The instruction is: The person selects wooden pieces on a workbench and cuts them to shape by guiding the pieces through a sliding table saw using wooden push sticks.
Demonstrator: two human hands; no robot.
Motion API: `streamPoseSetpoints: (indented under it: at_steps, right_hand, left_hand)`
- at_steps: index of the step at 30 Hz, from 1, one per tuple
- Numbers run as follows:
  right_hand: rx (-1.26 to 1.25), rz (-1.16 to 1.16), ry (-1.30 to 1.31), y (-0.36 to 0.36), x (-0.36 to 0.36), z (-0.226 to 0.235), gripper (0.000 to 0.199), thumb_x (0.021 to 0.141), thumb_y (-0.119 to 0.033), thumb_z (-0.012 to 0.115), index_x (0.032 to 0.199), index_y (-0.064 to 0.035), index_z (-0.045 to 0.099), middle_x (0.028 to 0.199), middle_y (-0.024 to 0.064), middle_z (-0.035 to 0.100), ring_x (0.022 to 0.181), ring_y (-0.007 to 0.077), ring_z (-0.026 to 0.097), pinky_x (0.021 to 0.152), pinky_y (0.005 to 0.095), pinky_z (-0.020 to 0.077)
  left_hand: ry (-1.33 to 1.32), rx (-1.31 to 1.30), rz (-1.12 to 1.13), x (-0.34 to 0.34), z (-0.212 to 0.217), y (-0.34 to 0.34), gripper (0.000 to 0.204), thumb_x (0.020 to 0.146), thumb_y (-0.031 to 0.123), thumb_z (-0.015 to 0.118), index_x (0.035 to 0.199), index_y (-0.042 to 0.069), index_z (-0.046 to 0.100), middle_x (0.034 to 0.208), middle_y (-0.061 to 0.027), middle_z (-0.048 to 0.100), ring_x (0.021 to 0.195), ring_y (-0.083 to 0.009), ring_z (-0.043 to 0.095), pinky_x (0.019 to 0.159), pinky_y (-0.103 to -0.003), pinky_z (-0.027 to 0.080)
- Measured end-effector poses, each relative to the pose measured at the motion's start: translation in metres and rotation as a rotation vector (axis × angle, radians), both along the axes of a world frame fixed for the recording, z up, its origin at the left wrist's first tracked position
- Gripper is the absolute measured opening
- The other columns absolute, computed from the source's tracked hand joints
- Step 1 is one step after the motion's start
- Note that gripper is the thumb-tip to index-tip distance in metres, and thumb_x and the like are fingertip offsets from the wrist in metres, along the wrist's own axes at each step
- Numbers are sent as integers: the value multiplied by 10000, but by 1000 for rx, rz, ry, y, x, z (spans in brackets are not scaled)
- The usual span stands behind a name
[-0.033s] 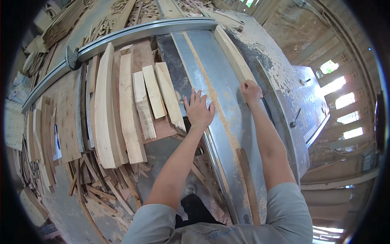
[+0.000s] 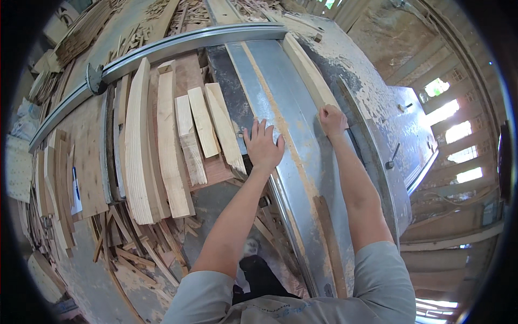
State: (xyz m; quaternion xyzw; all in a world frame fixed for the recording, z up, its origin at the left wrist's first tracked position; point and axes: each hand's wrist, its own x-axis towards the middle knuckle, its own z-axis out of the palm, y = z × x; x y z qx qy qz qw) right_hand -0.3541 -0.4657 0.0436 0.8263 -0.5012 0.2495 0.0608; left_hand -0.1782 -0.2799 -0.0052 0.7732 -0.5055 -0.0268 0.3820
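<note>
Left hand (image 2: 263, 147) lies flat, fingers spread, palm down on the long grey sheet-metal top of the saw desk (image 2: 302, 162). It grasps nothing; the open palm reads to me as bracing or steadying against the metal. Its fingertips sit just short of the dark gap that runs along the desk's left edge.

Right hand (image 2: 333, 120) is curled, fingers bent over the near end of a long pale wooden plank (image 2: 305, 67) that runs away from it along the desk's far side. I judge the grip as a light clench on the plank's end and edge, thumb hidden, so I cannot tell how firmly it holds. The plank lies flat and parallel to the desk's length, which suits guiding it lengthwise.

Left of the left hand, just beside it, three short pale wood offcuts (image 2: 204, 127) lie side by side on a reddish-brown board (image 2: 213, 167). Further left stand longer pale curved-edge boards (image 2: 141, 146), stacked flat in a row, apparently sorted by length. A curved grey metal rail (image 2: 189, 42) arcs beyond them, well apart from both hands.

Below the left forearm, thin brown wood scraps (image 2: 135, 243) litter the floor. Sawdust coats the desk right of the right hand.
</note>
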Motion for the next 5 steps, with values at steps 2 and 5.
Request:
streamPoseSetpoints:
  at_steps: [2,5]
  right_hand:
    - [7,12,19,-10,1,0,168,809,-232,624,740,-80,639,773,134,651,722,343,647,647,449,501]
    - [24,1,36,-28,4,-4,229,833,-286,647,734,-80,634,763,129,656,714,340,648,645,455,496]
  left_hand:
    - [-1,12,-9,2,0,-9,378,851,341,610,1122,81,651,1367,-126,521,1369,-302,369,1138,-552,182]
    - [14,50,-21,6,0,-24,405,843,358,620,1144,87,641,1376,-127,514,1378,-301,354,1139,-552,178]
